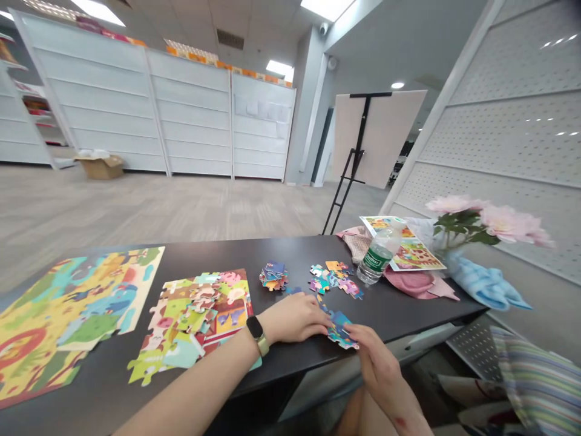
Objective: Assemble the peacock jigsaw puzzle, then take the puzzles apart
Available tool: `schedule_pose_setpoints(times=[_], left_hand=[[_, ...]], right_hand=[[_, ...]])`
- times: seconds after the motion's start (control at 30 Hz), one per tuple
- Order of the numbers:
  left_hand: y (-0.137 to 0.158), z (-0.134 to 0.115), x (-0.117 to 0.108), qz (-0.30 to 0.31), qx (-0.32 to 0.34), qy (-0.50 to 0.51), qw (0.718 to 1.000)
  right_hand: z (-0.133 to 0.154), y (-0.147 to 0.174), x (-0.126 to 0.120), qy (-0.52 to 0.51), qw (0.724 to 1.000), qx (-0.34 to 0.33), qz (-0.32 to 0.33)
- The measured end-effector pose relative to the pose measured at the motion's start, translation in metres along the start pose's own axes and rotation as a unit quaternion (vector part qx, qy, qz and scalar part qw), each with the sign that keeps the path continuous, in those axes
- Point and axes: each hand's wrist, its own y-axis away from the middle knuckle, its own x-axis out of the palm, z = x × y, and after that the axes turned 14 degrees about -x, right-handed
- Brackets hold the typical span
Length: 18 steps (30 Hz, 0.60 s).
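Observation:
A small joined section of blue jigsaw pieces (341, 332) lies at the table's front edge, between my two hands. My left hand (299, 316), with a watch on its wrist, has curled fingers gripping the section's left side. My right hand (374, 354) pinches its right edge between thumb and fingers. Just beyond my left hand stands a stack of jigsaw pieces (274, 276). Loose colourful pieces (333, 278) are scattered to the right of that stack. My fingers partly cover the blue section.
To the left are a large, partly assembled yellow jigsaw (104, 297) and a farm-picture jigsaw (181, 321) with loose pieces heaped on it. A water bottle (376, 257), picture sheets (415, 254), a pink cloth (415, 283) and pink flowers (494, 221) stand at the right end.

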Motion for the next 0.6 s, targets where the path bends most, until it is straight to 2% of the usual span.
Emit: schedule_pose_setpoints(times=[0.07, 0.2, 0.33, 0.47, 0.6], left_hand=[[-0.002, -0.002, 0.0, -0.023, -0.034, -0.022, 0.999], [-0.003, -0.005, 0.001, -0.067, -0.069, -0.042, 0.994], [-0.001, -0.005, 0.005, -0.121, -0.133, 0.064, 0.982], [-0.002, -0.004, 0.011, -0.156, -0.204, 0.115, 0.96], [-0.006, -0.006, 0.012, -0.173, -0.226, 0.116, 0.952]], right_hand=[[-0.003, 0.003, 0.006, 0.008, 0.998, 0.05, -0.024], [-0.006, -0.001, 0.016, -0.001, 0.979, 0.201, -0.041], [-0.007, -0.024, 0.024, -0.097, 0.94, 0.321, -0.055], [-0.007, -0.047, 0.027, -0.216, 0.913, 0.342, -0.047], [-0.001, -0.051, 0.028, -0.227, 0.898, 0.356, -0.123]])
